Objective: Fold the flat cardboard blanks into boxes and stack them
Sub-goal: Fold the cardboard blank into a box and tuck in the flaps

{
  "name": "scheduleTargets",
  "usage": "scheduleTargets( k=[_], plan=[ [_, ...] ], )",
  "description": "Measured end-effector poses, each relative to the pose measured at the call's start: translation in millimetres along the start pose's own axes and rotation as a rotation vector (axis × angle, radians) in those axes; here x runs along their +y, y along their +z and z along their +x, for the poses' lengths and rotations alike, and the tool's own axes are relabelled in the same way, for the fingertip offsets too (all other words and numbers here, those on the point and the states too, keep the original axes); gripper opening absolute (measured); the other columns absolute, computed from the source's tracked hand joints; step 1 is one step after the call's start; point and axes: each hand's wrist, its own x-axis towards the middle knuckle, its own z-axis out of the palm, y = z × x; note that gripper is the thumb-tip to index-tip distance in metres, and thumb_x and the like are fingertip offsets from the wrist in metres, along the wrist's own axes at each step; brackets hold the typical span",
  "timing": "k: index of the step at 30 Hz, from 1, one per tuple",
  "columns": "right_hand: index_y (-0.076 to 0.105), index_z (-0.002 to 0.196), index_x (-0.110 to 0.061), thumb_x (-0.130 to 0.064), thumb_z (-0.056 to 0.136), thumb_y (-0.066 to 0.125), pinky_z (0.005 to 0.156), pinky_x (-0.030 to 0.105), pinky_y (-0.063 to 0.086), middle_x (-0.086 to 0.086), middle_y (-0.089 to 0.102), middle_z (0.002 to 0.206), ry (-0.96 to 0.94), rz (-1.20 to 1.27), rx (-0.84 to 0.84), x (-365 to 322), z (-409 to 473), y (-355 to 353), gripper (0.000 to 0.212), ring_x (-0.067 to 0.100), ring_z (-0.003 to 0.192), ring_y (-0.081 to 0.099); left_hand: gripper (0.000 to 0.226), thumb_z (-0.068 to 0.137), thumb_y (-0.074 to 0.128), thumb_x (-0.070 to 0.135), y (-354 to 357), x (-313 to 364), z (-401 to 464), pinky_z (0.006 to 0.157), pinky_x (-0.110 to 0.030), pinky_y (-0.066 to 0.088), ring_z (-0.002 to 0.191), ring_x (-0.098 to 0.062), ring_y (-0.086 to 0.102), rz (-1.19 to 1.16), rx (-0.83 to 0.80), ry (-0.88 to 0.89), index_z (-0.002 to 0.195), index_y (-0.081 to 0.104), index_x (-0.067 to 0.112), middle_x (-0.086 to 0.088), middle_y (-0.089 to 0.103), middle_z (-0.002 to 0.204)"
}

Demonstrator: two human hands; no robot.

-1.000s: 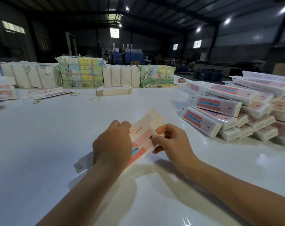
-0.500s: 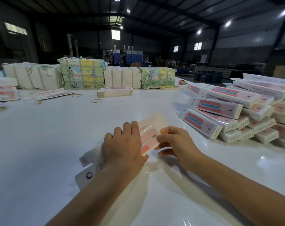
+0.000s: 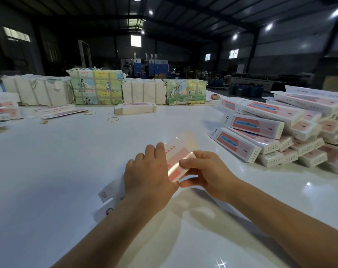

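One blank (image 3: 180, 161) in work, nearest the camera, low over the white table (image 3: 57, 171) and part-opened, end flaps not yet tucked. Left hand (image 3: 147, 177) lies over it, fingers fairly straight, pressing; whether the thumb grips underneath cannot be told. Right hand (image 3: 204, 172) pinches its right edge, fingers curled.
Many folded boxes (image 3: 261, 128), heaped at right: a fair share judged done.
One short stack of flat blanks (image 3: 135, 108) mid-table; rubber bands (image 3: 113, 119) beside it.
Several wrapped bundles (image 3: 96, 87) along the far edge, apparently unopened stock: much judged left.
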Motion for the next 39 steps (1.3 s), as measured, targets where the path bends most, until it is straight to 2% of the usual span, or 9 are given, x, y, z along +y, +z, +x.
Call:
scheduleTargets(
  k=[5,10,14,18,20,24,31,34,39],
  plan=[
    [0.063,0.108,-0.020,-0.006,0.089,0.061,0.072,0.035,0.056,0.005,0.071,0.096,-0.078,-0.315,-0.193,-4,-5,-8,0.024,0.020,0.080,0.067,0.056,0.072,0.067,0.061,-10,-23,5,0.065,-0.023,0.043,0.082,-0.013,0.058,-0.193,-0.135,0.041,0.108,0.032,0.036,0.013,0.057,0.111],
    [0.066,0.090,-0.018,-0.008,0.088,0.064,0.057,0.029,0.050,0.002,0.069,0.071,-0.208,-0.415,0.024,5,0,2,0.011,0.013,0.054,0.059,0.058,0.069,0.065,0.068,-15,-30,9,0.054,-0.019,0.036,0.069,-0.011,0.051,-0.197,-0.248,0.056,0.101,0.026,0.040,0.015,0.056,0.112],
    [0.062,0.104,-0.019,-0.013,0.087,0.066,0.057,0.031,0.052,0.004,0.069,0.071,-0.265,-0.391,0.138,2,0,-4,0.019,0.019,0.054,0.059,0.061,0.066,0.060,0.075,-13,-36,8,0.063,-0.024,0.049,0.078,-0.010,0.057,-0.263,-0.272,-0.043,0.104,0.032,0.036,0.015,0.051,0.101],
    [0.053,0.115,-0.025,-0.015,0.086,0.067,0.048,0.025,0.051,-0.001,0.063,0.065,-0.414,-0.321,0.448,0,1,-8,0.034,0.014,0.050,0.058,0.058,0.065,0.061,0.075,-17,-41,8,0.050,-0.019,0.042,0.059,-0.005,0.052,-0.289,-0.228,-0.093,0.097,0.030,0.039,0.022,0.043,0.088],
    [0.065,0.103,-0.024,-0.010,0.086,0.065,0.048,0.020,0.049,-0.001,0.063,0.072,-0.507,-0.356,0.504,1,0,-6,0.022,0.008,0.055,0.058,0.059,0.063,0.060,0.077,-18,-42,9,0.046,-0.018,0.038,0.056,-0.003,0.050,-0.293,-0.202,-0.105,0.096,0.030,0.040,0.023,0.040,0.085],
    [0.062,0.090,-0.045,-0.011,0.091,0.059,0.058,0.015,0.047,-0.010,0.059,0.091,-0.564,-0.496,0.475,7,-3,6,0.034,0.001,0.068,0.055,0.064,0.055,0.051,0.082,-19,-38,8,0.047,-0.019,0.040,0.060,-0.003,0.052,-0.321,-0.212,-0.121,0.098,0.031,0.040,0.021,0.042,0.087],
    [0.070,0.101,-0.022,-0.015,0.094,0.057,0.058,0.014,0.046,-0.007,0.058,0.091,-0.586,-0.509,0.461,11,-5,16,0.017,0.001,0.071,0.056,0.060,0.062,0.050,0.084,-20,-27,3,0.051,-0.019,0.042,0.063,-0.007,0.053,-0.230,-0.184,-0.093,0.095,0.028,0.038,0.020,0.040,0.082],
    [0.069,0.094,-0.026,-0.014,0.093,0.057,0.054,0.016,0.047,-0.004,0.060,0.085,-0.554,-0.485,0.450,8,-8,13,0.018,0.004,0.065,0.056,0.061,0.062,0.048,0.085,-21,-25,2,0.049,-0.018,0.036,0.060,-0.007,0.052,-0.191,-0.205,-0.076,0.095,0.028,0.038,0.020,0.041,0.084],
    [0.024,0.136,-0.045,-0.015,0.093,0.058,0.056,0.019,0.048,0.007,0.059,0.090,-0.317,-0.450,0.322,0,-6,7,0.063,0.004,0.062,0.056,0.062,0.064,0.048,0.084,-21,-26,0,0.056,-0.020,0.041,0.071,-0.010,0.056,-0.069,-0.217,-0.001,0.098,0.028,0.035,0.018,0.052,0.098]
  ],
)
